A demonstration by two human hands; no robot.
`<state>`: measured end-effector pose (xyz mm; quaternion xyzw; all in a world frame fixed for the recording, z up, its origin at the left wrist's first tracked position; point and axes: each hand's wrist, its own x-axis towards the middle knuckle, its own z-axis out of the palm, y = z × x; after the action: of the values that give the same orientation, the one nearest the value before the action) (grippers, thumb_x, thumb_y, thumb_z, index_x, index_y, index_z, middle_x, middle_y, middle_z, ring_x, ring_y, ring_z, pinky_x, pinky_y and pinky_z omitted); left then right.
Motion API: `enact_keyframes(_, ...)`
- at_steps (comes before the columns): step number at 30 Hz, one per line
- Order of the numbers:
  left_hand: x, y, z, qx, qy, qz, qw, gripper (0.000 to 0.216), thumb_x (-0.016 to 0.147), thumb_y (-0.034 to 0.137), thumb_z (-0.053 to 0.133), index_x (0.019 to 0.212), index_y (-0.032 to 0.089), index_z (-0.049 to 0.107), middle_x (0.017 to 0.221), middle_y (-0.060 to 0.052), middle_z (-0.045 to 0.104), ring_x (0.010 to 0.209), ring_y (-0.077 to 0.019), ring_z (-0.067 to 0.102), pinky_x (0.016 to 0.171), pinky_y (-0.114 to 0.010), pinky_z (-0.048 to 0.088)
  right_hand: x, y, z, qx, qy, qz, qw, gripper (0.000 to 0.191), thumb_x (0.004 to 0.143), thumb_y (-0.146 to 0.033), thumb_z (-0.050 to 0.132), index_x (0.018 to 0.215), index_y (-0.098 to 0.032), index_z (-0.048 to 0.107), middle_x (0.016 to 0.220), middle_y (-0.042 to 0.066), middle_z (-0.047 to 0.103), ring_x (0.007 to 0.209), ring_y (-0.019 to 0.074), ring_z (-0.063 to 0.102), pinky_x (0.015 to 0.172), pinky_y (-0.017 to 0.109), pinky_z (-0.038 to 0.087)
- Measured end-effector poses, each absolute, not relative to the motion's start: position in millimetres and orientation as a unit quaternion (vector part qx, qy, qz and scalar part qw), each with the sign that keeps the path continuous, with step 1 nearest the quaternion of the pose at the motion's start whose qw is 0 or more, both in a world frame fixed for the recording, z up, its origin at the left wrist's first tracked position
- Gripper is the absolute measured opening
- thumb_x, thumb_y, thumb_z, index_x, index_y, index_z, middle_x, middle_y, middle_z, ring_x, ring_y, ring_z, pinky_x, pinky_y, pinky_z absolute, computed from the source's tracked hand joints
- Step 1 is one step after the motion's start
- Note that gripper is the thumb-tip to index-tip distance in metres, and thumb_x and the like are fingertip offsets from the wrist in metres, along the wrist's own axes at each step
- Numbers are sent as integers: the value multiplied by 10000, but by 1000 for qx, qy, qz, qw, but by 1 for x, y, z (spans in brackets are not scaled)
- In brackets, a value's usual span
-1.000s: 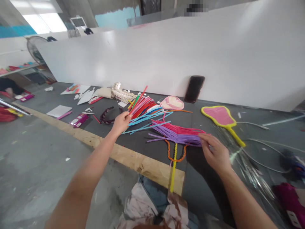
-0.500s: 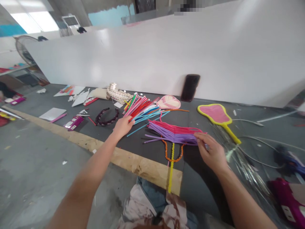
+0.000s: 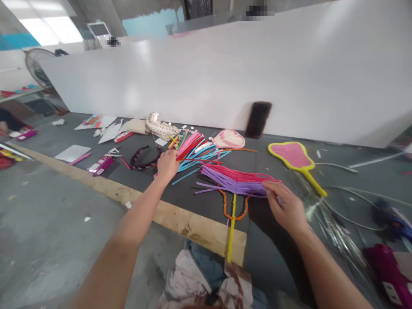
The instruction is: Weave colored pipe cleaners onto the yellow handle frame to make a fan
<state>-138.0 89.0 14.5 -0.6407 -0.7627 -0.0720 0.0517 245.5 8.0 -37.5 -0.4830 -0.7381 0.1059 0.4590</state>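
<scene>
My left hand (image 3: pixel 168 166) is closed at the near end of a loose pile of pipe cleaners (image 3: pixel 189 148) in pink, red, white and blue. One red pipe cleaner (image 3: pixel 201 160) juts out to the right from its fingers. My right hand (image 3: pixel 288 206) pinches the right ends of a purple and pink-red row of pipe cleaners (image 3: pixel 236 182), bound at its middle to a twisted yellow stem (image 3: pixel 231 240). An orange twisted loop (image 3: pixel 224 206) hangs below the row, around the stem. The left fingertips are partly hidden among the pile.
A pink shape with yellow edging and handle (image 3: pixel 291 155) lies to the right, near clear strips (image 3: pixel 334 231). A phone (image 3: pixel 258 119) leans on the white partition (image 3: pixel 206 77). A dark braided ring (image 3: pixel 144 158) and a purple box (image 3: pixel 101 165) lie to the left.
My left hand has shifted slightly left and up along the pile, and a red pipe cleaner now sticks out to its right. My right hand stays on the purple ends.
</scene>
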Motion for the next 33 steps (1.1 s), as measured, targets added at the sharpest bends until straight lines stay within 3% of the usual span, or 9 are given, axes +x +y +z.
enact_keyframes(4, -137, 92, 15, -636, -766, -81, 47, 362, 830, 207, 594, 1191, 190, 585, 1154, -137, 655, 1085, -308, 600, 895, -391, 467, 245, 8, -37, -487, -735, 109, 459, 226, 922, -276, 498, 1013, -235, 701, 1005, 70, 739, 941, 214, 695, 877, 386, 566)
enact_keyframes(10, -136, 97, 20, -645, -760, -76, 15, 299, 798, 196, 580, 1082, 210, 671, 1102, -132, 695, 1028, -316, 644, 841, -384, 484, 246, 8, -32, -489, -733, 100, 462, 229, 924, -254, 490, 1019, -238, 697, 1015, 64, 742, 955, 212, 695, 896, 390, 561)
enact_keyframes(15, -138, 95, 27, -649, -756, -76, -31, 294, 782, 276, 603, 1061, 259, 697, 1093, -54, 729, 1003, -259, 666, 795, -298, 483, 246, 8, -30, -494, -729, 105, 462, 225, 920, -257, 492, 1017, -243, 695, 1017, 60, 743, 960, 213, 696, 895, 390, 559)
enact_keyframes(17, -137, 93, 30, -640, -763, -77, -39, 272, 845, 377, 545, 1029, 259, 707, 1048, -47, 743, 959, -242, 680, 750, -279, 479, 246, 8, -31, -494, -728, 110, 462, 225, 919, -267, 492, 1013, -245, 695, 1018, 59, 743, 965, 214, 695, 895, 390, 557)
enact_keyframes(20, -134, 92, 32, -620, -781, -76, -27, 443, 939, 483, 365, 956, 221, 722, 981, -95, 749, 910, -262, 686, 712, -300, 470, 246, 9, -34, -495, -727, 110, 464, 220, 919, -275, 494, 999, -241, 696, 1008, 60, 743, 955, 211, 695, 889, 384, 556)
enact_keyframes(22, -130, 91, 31, -615, -785, -69, -14, 449, 950, 449, 352, 938, 208, 730, 975, -120, 745, 925, -280, 678, 736, -322, 469, 247, 10, -37, -496, -726, 108, 464, 216, 917, -276, 498, 997, -235, 695, 1002, 63, 745, 945, 210, 697, 882, 383, 557)
enact_keyframes(26, -125, 89, 29, -642, -765, -47, -6, 256, 881, 316, 501, 908, 241, 745, 1016, -91, 736, 1007, -288, 645, 831, -360, 467, 249, 11, -40, -502, -724, 105, 463, 221, 914, -289, 501, 996, -230, 698, 990, 63, 748, 934, 212, 700, 875, 386, 556)
enact_keyframes(33, -126, 87, 34, -653, -757, -31, -5, 242, 886, 299, 500, 961, 257, 726, 1065, -71, 714, 1050, -263, 624, 879, -361, 471, 249, 11, -39, -500, -724, 115, 460, 232, 915, -297, 497, 1007, -225, 698, 1003, 73, 746, 954, 217, 695, 892, 394, 548)
